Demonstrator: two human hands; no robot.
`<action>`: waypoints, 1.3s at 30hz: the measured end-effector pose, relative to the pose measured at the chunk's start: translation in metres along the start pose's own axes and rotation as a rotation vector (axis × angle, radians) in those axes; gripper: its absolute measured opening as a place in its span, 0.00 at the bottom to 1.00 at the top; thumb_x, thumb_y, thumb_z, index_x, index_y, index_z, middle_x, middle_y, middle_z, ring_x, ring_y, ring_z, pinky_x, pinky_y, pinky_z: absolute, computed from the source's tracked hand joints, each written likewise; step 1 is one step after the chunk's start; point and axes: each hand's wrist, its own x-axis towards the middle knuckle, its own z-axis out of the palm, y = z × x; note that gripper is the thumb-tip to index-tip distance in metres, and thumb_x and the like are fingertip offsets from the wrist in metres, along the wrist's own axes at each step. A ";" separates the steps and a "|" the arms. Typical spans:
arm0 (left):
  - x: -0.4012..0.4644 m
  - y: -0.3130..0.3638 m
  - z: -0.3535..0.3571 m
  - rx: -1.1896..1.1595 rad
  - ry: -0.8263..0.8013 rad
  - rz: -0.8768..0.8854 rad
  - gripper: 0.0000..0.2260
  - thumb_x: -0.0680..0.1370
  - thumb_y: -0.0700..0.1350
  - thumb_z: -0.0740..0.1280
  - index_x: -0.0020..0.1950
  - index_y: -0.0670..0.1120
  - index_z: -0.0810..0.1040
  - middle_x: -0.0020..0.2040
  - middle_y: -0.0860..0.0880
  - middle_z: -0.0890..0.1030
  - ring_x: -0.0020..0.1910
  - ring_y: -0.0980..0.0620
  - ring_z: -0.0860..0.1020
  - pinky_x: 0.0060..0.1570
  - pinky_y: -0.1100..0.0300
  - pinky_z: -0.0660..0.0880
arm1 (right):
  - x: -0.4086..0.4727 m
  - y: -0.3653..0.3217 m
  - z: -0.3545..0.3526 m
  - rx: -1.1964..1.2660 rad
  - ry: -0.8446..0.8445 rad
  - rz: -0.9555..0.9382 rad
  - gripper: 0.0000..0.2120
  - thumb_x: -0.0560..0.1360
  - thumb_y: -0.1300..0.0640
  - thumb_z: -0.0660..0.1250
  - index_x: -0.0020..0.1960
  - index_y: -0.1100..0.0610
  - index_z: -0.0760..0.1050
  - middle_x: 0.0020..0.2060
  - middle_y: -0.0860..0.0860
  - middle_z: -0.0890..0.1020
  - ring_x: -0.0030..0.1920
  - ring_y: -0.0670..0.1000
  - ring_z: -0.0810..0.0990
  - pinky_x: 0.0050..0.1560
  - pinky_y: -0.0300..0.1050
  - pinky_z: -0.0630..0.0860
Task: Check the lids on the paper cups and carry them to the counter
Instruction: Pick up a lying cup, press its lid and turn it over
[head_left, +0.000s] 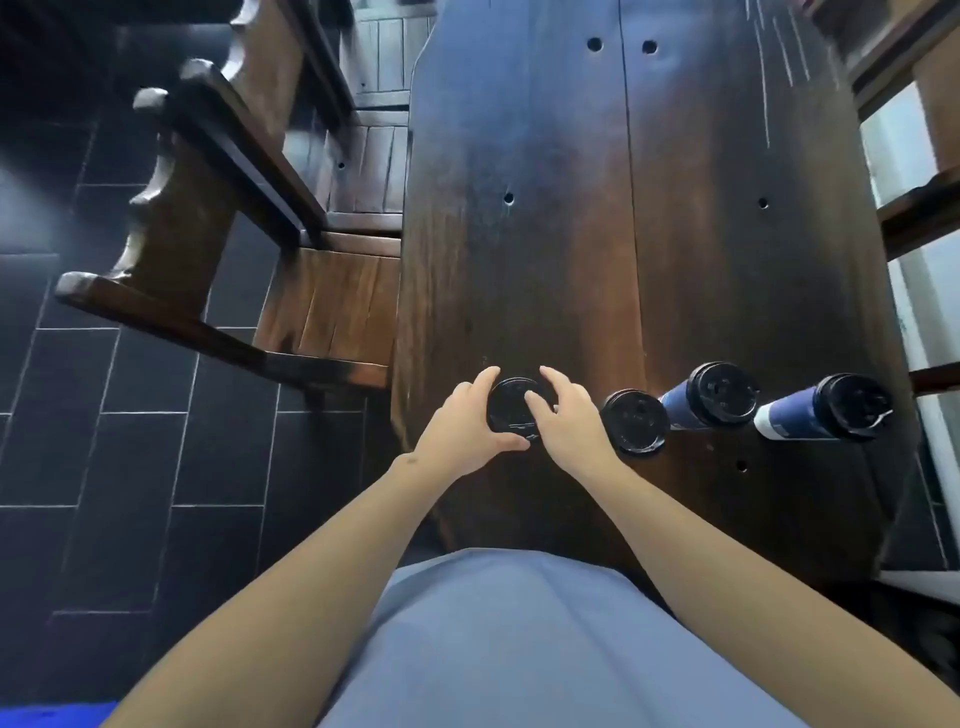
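— From the head view, where are the cups?

— Four in a row near the close end of the dark wooden table (519, 260). The leftmost cup (511, 410) sits between both hands; the second cup (635, 422), third cup (719, 397) and fourth cup (844, 408) stand to its right, untouched.

— And the hands?

— The left hand (465, 428) curls round the lid's left edge, thumb along the near rim. The right hand (563, 415) rests fingers on the lid top. Neither is lifting, I'd say.

— How should the check go?

— Press evenly round the whole rim, steadying the cup so it can't tip. Whether the lid is fully seated, I can't tell.
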 end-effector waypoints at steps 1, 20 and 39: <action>0.003 -0.001 0.001 0.000 -0.007 0.001 0.46 0.75 0.52 0.81 0.86 0.51 0.59 0.78 0.47 0.73 0.75 0.45 0.74 0.73 0.50 0.73 | 0.002 -0.001 0.001 0.005 0.010 0.009 0.24 0.84 0.44 0.62 0.79 0.45 0.65 0.76 0.50 0.71 0.72 0.54 0.74 0.71 0.54 0.72; 0.037 -0.012 -0.026 -0.087 -0.040 0.126 0.39 0.76 0.41 0.81 0.83 0.48 0.67 0.78 0.48 0.74 0.77 0.47 0.72 0.77 0.44 0.72 | 0.050 -0.030 0.017 0.017 0.077 0.071 0.11 0.85 0.42 0.55 0.54 0.47 0.72 0.53 0.51 0.77 0.46 0.47 0.77 0.45 0.42 0.76; 0.037 -0.037 -0.014 -0.292 0.001 0.174 0.38 0.75 0.43 0.82 0.82 0.50 0.70 0.72 0.50 0.78 0.70 0.51 0.75 0.67 0.52 0.80 | 0.067 -0.051 0.040 -0.357 0.241 0.137 0.19 0.86 0.47 0.47 0.45 0.51 0.71 0.41 0.48 0.77 0.41 0.52 0.77 0.43 0.48 0.68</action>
